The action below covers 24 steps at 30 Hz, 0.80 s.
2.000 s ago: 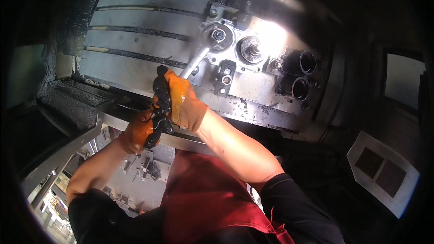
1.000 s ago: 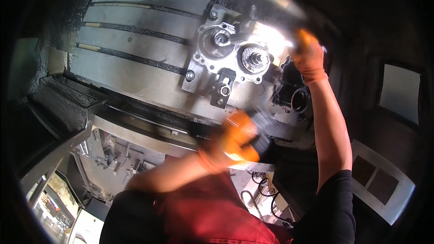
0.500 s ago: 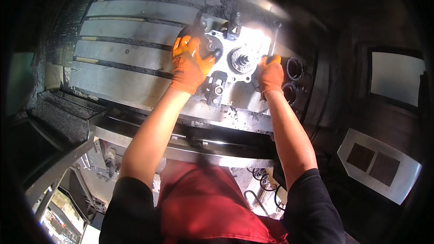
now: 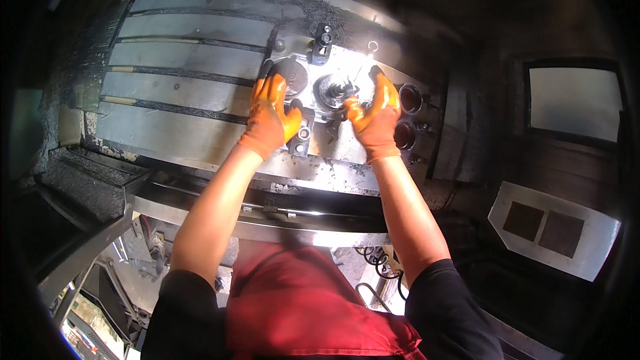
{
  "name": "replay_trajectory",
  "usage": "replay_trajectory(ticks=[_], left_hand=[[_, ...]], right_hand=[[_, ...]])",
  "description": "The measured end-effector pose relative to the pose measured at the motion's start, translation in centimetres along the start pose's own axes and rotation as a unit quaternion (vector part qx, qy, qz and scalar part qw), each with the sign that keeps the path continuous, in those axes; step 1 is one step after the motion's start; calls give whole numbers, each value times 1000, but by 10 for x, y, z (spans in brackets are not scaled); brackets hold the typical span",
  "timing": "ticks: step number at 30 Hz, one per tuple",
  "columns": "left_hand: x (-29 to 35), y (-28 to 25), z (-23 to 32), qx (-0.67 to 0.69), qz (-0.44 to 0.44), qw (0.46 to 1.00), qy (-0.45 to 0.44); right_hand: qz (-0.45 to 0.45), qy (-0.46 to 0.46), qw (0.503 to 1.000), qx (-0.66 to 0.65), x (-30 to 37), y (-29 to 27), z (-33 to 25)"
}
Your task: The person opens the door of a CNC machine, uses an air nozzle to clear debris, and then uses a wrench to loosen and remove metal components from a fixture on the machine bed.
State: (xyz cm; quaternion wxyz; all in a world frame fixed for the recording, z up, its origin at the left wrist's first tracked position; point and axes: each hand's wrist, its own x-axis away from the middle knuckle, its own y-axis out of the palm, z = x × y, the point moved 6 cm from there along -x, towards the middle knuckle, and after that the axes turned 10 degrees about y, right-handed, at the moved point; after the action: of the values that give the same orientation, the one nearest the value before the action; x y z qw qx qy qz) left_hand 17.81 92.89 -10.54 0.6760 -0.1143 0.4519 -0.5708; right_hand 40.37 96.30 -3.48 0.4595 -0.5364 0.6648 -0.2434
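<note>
My left hand (image 4: 268,113), in an orange glove with dark fingertips, rests at the near-left side of a dark round disc (image 4: 291,77), thumb spread from fingers. My right hand (image 4: 377,115), gloved alike, is on the right of a second round piece with a threaded stud (image 4: 339,89) in its middle. Its thumb side is close to the stud, and its fingers are apart. Just beyond it lies a slim ring-ended tool (image 4: 373,46); glare hides its lower part, so contact is unclear. Both round pieces sit on a pale metal workpiece (image 4: 309,87).
Dark clamps with bolts hold the workpiece at its far side (image 4: 324,41) and near side (image 4: 303,135). A slotted metal table (image 4: 180,87) stretches left. Two dark ring-shaped openings (image 4: 409,99) are right of my hand. A metal rail (image 4: 320,235) runs before my red apron.
The view has shifted, so the workpiece appears further left. My left hand has slid off the disc's top toward its near-left edge. My right hand's fingers have loosened and spread, closer to the stud.
</note>
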Motion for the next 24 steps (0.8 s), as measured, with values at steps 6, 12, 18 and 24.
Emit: replay_trajectory(ticks=[6, 12, 18, 24], left_hand=[[21, -65, 49, 156, 9, 987, 46], [2, -37, 18, 84, -8, 996, -15], [13, -51, 43, 266, -11, 962, -67], [-9, -34, 28, 89, -8, 996, -18]], right_hand=[[-10, -63, 989, 133, -19, -3, 2], [22, -97, 993, 64, -2, -12, -13], [26, -34, 986, 160, -24, -20, 18], [-2, -94, 988, 122, -14, -11, -38]])
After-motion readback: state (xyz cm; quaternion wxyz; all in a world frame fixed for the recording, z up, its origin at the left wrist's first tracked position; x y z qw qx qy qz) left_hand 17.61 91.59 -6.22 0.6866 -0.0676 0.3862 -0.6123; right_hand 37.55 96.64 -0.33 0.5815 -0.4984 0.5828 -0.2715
